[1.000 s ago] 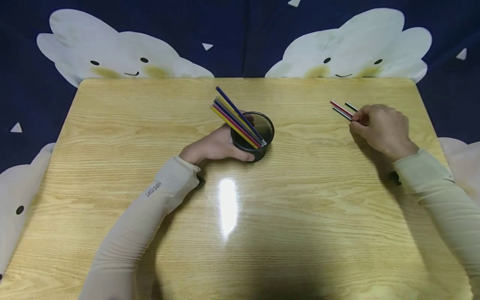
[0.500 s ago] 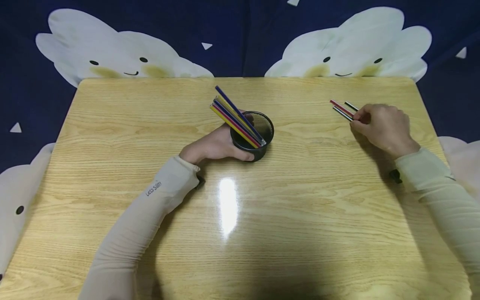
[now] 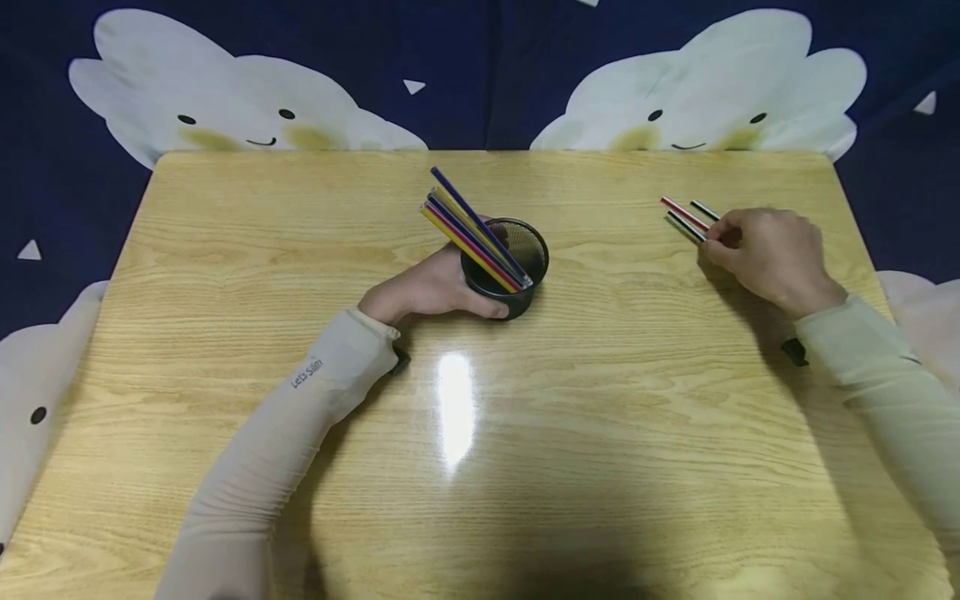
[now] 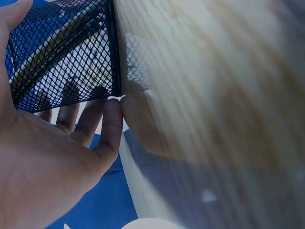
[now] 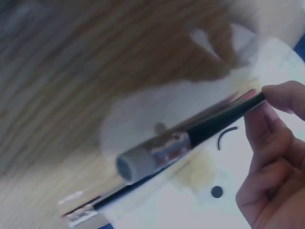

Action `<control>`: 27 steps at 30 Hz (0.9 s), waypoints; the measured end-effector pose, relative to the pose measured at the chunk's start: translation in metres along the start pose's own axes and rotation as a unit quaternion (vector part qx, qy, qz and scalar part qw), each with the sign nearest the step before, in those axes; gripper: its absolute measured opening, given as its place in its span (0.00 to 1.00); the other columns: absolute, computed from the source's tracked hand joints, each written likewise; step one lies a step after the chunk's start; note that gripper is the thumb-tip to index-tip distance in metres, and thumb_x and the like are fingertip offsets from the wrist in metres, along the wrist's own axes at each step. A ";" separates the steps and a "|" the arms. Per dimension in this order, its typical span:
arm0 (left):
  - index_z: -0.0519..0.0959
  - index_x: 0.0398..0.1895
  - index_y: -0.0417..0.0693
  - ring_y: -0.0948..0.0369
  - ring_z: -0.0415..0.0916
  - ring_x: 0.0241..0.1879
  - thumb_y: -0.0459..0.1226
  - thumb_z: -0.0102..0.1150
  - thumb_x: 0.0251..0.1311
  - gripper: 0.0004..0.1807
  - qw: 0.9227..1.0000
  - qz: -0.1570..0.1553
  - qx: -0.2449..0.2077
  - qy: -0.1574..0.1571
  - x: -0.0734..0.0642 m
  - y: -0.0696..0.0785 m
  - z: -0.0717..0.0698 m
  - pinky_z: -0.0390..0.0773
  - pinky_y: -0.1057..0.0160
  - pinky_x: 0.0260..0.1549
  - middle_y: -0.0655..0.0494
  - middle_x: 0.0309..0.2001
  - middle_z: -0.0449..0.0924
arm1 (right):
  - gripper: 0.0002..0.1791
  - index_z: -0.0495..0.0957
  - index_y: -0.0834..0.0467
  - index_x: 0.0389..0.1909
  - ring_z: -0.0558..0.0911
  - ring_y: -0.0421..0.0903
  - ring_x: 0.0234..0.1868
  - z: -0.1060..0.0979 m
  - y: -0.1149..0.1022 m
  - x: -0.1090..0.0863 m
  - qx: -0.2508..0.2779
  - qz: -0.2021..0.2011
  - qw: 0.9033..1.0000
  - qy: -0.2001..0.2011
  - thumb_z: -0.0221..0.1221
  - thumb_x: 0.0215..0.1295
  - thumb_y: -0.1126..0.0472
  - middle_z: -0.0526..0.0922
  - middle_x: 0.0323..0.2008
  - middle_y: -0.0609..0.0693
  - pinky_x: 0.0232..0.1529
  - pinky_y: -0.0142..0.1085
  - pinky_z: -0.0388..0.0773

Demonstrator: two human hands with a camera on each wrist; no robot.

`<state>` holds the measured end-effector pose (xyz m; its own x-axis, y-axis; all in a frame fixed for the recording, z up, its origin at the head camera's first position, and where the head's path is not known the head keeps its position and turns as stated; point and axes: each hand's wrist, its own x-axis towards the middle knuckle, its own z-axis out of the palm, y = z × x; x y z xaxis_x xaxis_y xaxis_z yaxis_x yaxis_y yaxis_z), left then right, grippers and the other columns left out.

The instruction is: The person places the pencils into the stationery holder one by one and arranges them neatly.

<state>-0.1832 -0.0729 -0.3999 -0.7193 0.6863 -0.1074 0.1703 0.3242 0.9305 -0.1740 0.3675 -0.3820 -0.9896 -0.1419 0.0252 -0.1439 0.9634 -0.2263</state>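
My left hand (image 3: 435,283) grips a black mesh pencil cup (image 3: 528,246) around its side, the thumb in front. Several pencils (image 3: 474,242), yellow, blue and pink among them, lean left over its rim. In the left wrist view the mesh wall (image 4: 71,67) shows above the curled fingers. At the right of the table my right hand (image 3: 776,254) pinches a black pencil (image 5: 214,125) between thumb and fingertip. Its eraser end faces the right wrist camera. Beside it lie a red pencil (image 3: 681,210) and another dark pencil (image 3: 703,209), both partly hidden by the hand.
The wooden table (image 3: 585,433) reflects a bright patch of light near its middle. Behind its far edge hangs a dark blue cloth (image 3: 487,75) printed with white clouds. Bare tabletop lies between the cup and the right hand.
My right wrist has shifted very slightly to the right, its fingers still at the pencil. The left hand and the cup stay in place.
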 end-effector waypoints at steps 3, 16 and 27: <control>0.50 0.86 0.37 0.51 0.55 0.81 0.36 0.85 0.50 0.65 1.000 0.001 0.002 0.001 0.000 0.001 -0.001 0.52 0.56 0.79 0.42 0.83 0.55 | 0.10 0.88 0.62 0.40 0.81 0.57 0.28 -0.003 -0.008 -0.002 0.007 -0.013 1.000 0.012 0.69 0.72 0.58 0.89 0.34 0.61 0.28 0.53 0.67; 0.50 0.87 0.39 0.52 0.54 0.81 0.36 0.85 0.51 0.65 1.000 0.001 0.007 -0.003 0.000 0.002 -0.002 0.52 0.56 0.79 0.43 0.83 0.54 | 0.03 0.91 0.57 0.40 0.69 0.35 0.16 -0.016 -0.060 -0.014 0.063 -0.097 0.991 0.070 0.71 0.69 0.62 0.90 0.32 0.50 0.24 0.36 0.61; 0.51 0.87 0.39 0.51 0.53 0.82 0.37 0.85 0.54 0.64 1.000 0.002 0.011 -0.009 -0.001 0.002 -0.001 0.51 0.55 0.80 0.43 0.84 0.54 | 0.03 0.92 0.55 0.41 0.73 0.36 0.20 -0.022 -0.098 -0.023 0.128 -0.140 0.978 0.088 0.73 0.69 0.66 0.89 0.31 0.45 0.25 0.25 0.64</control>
<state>-0.1829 -0.0741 -0.3978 -0.7070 0.6985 -0.1104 0.1875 0.3356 0.9232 -0.1370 0.2817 -0.3394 -0.9010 -0.3282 0.2837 -0.4246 0.8009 -0.4222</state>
